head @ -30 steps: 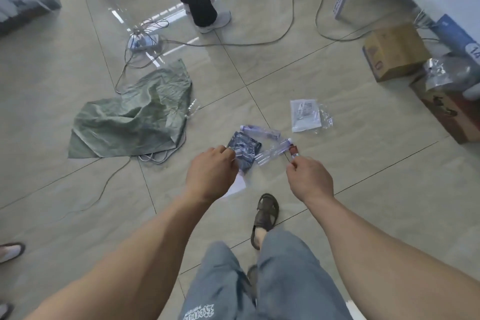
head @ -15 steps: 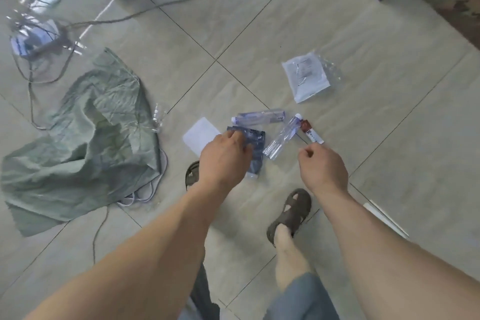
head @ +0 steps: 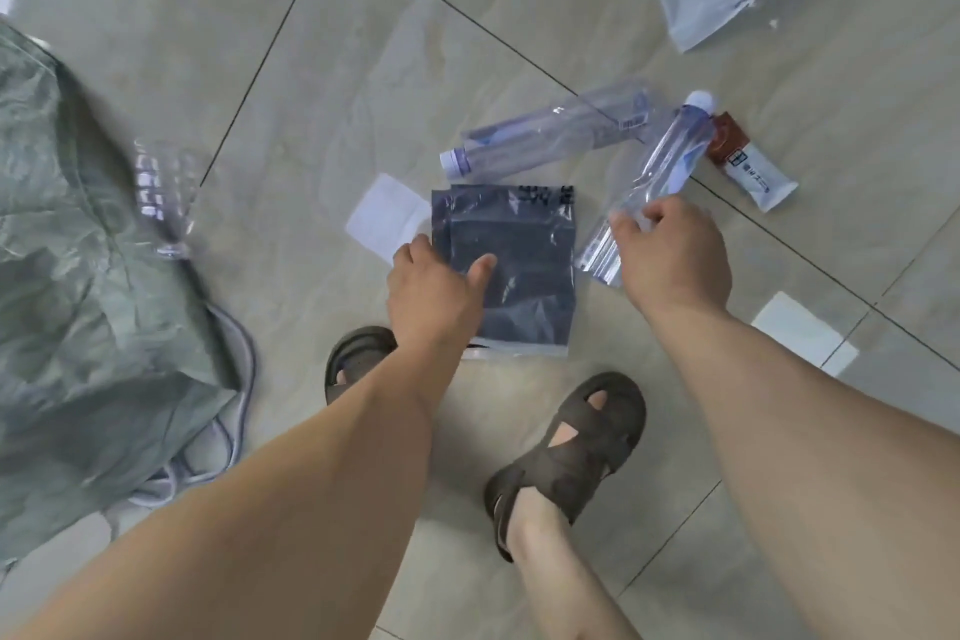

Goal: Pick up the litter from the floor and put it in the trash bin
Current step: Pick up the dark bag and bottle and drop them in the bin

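Glossy beige floor tiles [head: 363, 68] carry the litter. From the head view, the left hand [head: 431, 291] lies half open, thumb touching a dark plastic pouch [head: 519, 270]; the right hand [head: 675, 255] curls its fingers around a flattened clear bottle [head: 660, 161].

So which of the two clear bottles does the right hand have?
The right bottle, white cap pointing away beside the tube; the right hand grips its base. The flattened bottle lies untouched.

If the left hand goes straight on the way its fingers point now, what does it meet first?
Probably the dark plastic bag: the left hand already rests at its near left edge, fingers pointing across it. Contact height is unclear.
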